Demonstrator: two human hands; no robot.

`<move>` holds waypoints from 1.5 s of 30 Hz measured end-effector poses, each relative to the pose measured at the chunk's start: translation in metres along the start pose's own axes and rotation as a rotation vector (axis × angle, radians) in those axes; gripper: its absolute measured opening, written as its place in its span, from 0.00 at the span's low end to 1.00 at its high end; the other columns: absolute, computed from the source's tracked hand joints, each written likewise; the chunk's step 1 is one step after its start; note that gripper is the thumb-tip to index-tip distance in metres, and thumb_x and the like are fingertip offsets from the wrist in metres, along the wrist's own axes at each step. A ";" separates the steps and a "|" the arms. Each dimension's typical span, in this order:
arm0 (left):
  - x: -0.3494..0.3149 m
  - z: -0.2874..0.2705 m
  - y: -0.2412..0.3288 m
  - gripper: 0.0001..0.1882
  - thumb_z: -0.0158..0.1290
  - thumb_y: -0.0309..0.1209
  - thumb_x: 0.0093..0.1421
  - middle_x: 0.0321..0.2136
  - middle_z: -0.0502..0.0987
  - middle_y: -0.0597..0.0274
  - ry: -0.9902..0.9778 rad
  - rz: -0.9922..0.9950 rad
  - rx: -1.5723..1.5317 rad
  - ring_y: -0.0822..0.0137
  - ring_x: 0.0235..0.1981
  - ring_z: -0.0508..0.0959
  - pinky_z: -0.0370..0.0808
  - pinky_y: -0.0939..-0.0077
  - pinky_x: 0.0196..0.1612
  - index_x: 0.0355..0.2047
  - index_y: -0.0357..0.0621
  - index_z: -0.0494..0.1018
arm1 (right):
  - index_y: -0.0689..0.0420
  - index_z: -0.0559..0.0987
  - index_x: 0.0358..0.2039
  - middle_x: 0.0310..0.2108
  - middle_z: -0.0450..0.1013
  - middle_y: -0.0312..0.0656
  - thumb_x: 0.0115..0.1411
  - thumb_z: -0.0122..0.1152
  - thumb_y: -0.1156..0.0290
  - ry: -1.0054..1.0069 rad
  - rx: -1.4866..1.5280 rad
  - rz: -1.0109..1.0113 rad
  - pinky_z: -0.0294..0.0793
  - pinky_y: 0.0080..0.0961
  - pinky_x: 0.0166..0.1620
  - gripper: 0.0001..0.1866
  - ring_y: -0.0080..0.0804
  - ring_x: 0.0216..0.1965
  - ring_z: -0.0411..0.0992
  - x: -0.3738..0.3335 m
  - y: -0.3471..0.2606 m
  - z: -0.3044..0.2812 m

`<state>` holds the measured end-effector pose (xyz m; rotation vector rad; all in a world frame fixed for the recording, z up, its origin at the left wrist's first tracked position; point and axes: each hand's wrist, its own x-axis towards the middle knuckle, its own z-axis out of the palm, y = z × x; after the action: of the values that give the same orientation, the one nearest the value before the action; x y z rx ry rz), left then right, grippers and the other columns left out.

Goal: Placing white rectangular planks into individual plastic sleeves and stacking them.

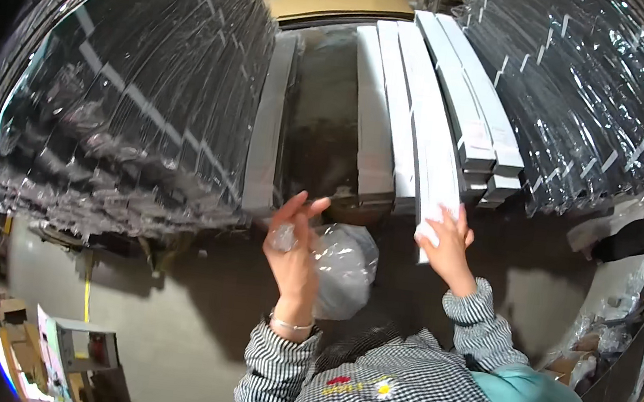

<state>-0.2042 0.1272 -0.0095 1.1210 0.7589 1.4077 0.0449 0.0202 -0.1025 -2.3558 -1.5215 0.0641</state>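
Note:
My left hand (293,255) is raised in front of the stacks, its fingers partly curled round crumpled clear plastic. A sheet or bag of clear plastic film (346,271) hangs beside that hand. With fingers over its top and sides, my right hand (448,243) grips the near end of a long white bar-shaped piece (425,129). That piece sticks out nearer to me than its neighbours. Several similar long white pieces (373,131) lie lengthwise on both sides of it, some stacked. What is inside or under them is hidden.
Tall stacks of long dark pieces in shiny clear wrap stand at the left (151,94) and right (587,104). A dark surface (324,114) shows between the white pieces. Brown boards (344,3) lie behind. Cartons (18,325) and a grey box (87,345) stand lower left.

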 end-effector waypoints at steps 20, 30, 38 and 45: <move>-0.127 0.046 -0.076 0.11 0.58 0.34 0.65 0.26 0.76 0.68 -0.337 -0.552 0.084 0.80 0.25 0.71 0.67 0.85 0.28 0.29 0.43 0.72 | 0.55 0.72 0.20 0.22 0.68 0.34 0.66 0.59 0.59 -0.374 2.261 0.070 0.63 0.23 0.43 0.20 0.29 0.35 0.66 -0.101 -0.003 -0.054; -0.089 0.012 -0.113 0.06 0.58 0.28 0.57 0.35 0.83 0.59 -1.116 -0.408 0.833 0.58 0.36 0.82 0.76 0.67 0.38 0.36 0.44 0.78 | 0.54 0.82 0.26 0.32 0.76 0.37 0.56 0.65 0.66 -0.329 0.746 -0.320 0.64 0.36 0.56 0.06 0.30 0.45 0.70 -0.105 0.127 -0.026; -0.070 0.053 -0.177 0.11 0.51 0.29 0.57 0.41 0.80 0.59 -1.126 -0.037 0.989 0.55 0.41 0.80 0.76 0.62 0.44 0.36 0.50 0.83 | 0.59 0.76 0.23 0.24 0.72 0.43 0.52 0.56 0.77 -0.087 0.516 -0.452 0.73 0.34 0.37 0.03 0.38 0.29 0.72 -0.052 0.156 0.013; -0.048 0.058 -0.170 0.06 0.58 0.27 0.58 0.33 0.77 0.61 -0.871 -0.471 0.141 0.69 0.36 0.76 0.72 0.74 0.42 0.30 0.35 0.78 | 0.61 0.71 0.26 0.25 0.70 0.42 0.59 0.53 0.78 0.287 1.004 0.131 0.67 0.27 0.29 0.05 0.28 0.25 0.69 -0.048 0.111 0.017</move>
<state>-0.0924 0.1004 -0.1559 1.3925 0.4325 0.3907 0.1178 -0.0599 -0.1588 -1.5502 -0.8692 0.3983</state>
